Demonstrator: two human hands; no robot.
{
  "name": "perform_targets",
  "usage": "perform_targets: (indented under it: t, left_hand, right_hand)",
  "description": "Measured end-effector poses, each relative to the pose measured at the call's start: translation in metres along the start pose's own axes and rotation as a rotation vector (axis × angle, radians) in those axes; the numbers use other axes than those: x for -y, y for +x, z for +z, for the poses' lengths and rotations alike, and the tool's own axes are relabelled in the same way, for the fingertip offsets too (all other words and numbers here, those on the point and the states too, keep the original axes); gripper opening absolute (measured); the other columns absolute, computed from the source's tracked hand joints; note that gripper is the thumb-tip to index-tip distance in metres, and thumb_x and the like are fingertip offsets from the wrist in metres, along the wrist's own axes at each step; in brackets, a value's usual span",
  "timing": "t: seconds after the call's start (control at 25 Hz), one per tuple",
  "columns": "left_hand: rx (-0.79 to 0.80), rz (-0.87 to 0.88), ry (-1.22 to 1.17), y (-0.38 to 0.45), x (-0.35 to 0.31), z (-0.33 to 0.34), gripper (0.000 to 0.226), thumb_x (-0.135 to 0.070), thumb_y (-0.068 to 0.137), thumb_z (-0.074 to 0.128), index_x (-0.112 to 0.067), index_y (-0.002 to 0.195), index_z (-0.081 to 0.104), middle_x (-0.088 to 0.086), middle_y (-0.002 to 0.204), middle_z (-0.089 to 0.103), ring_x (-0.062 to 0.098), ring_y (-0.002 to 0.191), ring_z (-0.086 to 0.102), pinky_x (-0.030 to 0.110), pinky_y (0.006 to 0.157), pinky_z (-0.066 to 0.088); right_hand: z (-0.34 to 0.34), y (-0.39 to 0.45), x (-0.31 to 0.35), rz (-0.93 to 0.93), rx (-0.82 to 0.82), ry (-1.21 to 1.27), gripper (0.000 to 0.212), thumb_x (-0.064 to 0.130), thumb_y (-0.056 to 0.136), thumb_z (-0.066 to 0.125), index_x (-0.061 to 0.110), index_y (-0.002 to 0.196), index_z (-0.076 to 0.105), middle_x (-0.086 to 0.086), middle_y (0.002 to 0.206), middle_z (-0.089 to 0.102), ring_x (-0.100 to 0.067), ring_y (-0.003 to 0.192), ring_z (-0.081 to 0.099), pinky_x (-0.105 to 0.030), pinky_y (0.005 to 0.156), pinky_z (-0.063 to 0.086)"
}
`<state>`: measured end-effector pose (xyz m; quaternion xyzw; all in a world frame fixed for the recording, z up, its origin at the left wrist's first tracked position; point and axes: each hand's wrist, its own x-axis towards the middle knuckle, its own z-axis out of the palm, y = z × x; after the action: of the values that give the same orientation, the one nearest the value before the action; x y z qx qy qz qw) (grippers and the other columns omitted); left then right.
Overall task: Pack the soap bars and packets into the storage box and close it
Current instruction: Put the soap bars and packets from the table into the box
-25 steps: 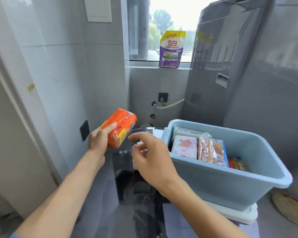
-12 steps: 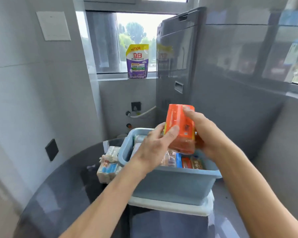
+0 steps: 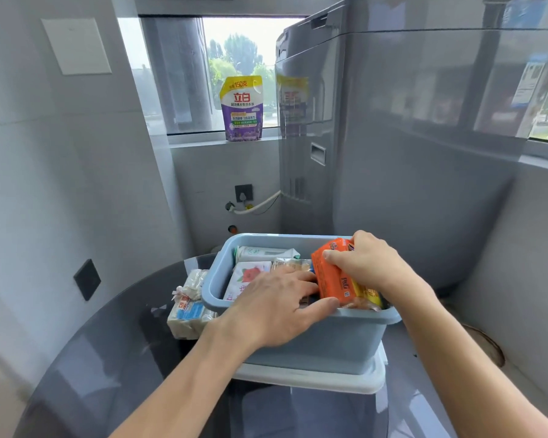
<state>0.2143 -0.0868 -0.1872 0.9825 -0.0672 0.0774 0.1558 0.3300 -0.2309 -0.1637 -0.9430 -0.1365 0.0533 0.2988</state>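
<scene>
1. Several packets already sit inside the blue storage box point(image 3: 298, 343): a white tube-like pack at the back, a flower-printed packet point(image 3: 249, 276) in the middle, and others partly hidden under the hands.
2. The right hand point(image 3: 370, 263) grips the orange soap pack point(image 3: 332, 276) from above, fingers curled over its top edge and thumb on its face, tilting it into the right end of the box (it looks about half in, not yet seated).
3. The left hand point(image 3: 279, 306) lies flat and spread across the box's near rim, fingers reaching in among the contents and thumb touching the orange pack's lower corner; it holds nothing, and seems to be steadying or making room.
4. Left to pack, as I judge it: a bundle of wrapped soap bars point(image 3: 189, 306) just beside the box's left wall on the grey table point(image 3: 108, 358).
5. The white lid point(image 3: 314, 379) lies under the box, so closing is not yet begun.
</scene>
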Motion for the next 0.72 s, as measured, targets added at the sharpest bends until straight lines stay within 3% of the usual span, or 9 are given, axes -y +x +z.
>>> perform_targets:
  t: [0.2,0.36,0.48,0.6,0.68,0.72]
  left_hand:
    - [-0.111,-0.093,0.187,-0.003,-0.001,0.001,0.065,-0.078,0.086,0.025,-0.03,0.091,0.069,-0.018,0.099,0.063,0.01,0.097,0.052,0.039,0.088,0.043]
    - [-0.145,-0.1,0.176,-0.005,0.0,0.004,0.066,-0.079,0.085,0.025,-0.032,0.099,0.069,-0.02,0.106,0.065,0.009,0.104,0.051,0.042,0.091,0.041]
    - [-0.188,-0.085,0.146,-0.007,0.003,0.005,0.066,-0.079,0.085,0.026,-0.031,0.101,0.069,-0.018,0.107,0.067,0.008,0.105,0.052,0.041,0.092,0.042]
    - [-0.193,-0.054,0.128,-0.009,0.007,0.008,0.062,-0.073,0.09,0.028,-0.029,0.104,0.069,-0.015,0.111,0.067,0.008,0.107,0.052,0.04,0.092,0.045]
    - [-0.188,-0.043,0.135,-0.009,0.007,0.008,0.062,-0.071,0.091,0.028,-0.028,0.105,0.07,-0.015,0.116,0.066,0.009,0.11,0.051,0.04,0.092,0.045]
    - [-0.185,-0.04,0.136,-0.009,0.007,0.008,0.062,-0.071,0.092,0.027,-0.029,0.106,0.07,-0.016,0.117,0.066,0.008,0.111,0.051,0.04,0.093,0.044]
  right_hand:
    - [0.022,-0.001,0.006,0.022,0.121,0.0,0.038,0.045,0.089,0.048,0.019,0.116,0.042,-0.007,0.104,0.059,-0.028,0.094,0.055,-0.035,0.066,0.04]
    - [0.025,0.007,0.002,0.019,0.184,0.001,0.029,0.034,0.088,0.046,0.016,0.11,0.047,-0.005,0.106,0.059,-0.027,0.096,0.057,-0.038,0.075,0.045]
    - [0.025,0.008,0.002,0.02,0.207,0.003,0.013,0.026,0.094,0.042,0.014,0.092,0.048,-0.004,0.089,0.057,-0.022,0.079,0.054,-0.033,0.066,0.042]
    - [0.029,0.005,0.004,0.002,0.151,-0.242,0.019,0.017,0.094,0.04,0.015,0.076,0.042,-0.006,0.088,0.058,-0.019,0.067,0.048,-0.03,0.052,0.032]
    - [0.029,0.006,0.005,0.005,0.143,-0.223,0.01,0.019,0.093,0.04,0.012,0.091,0.046,-0.011,0.105,0.062,-0.02,0.072,0.05,-0.03,0.053,0.033]
    - [0.029,0.008,0.003,0.017,0.17,-0.158,0.019,0.025,0.093,0.044,0.011,0.105,0.045,-0.011,0.112,0.061,-0.022,0.08,0.053,-0.031,0.058,0.039]
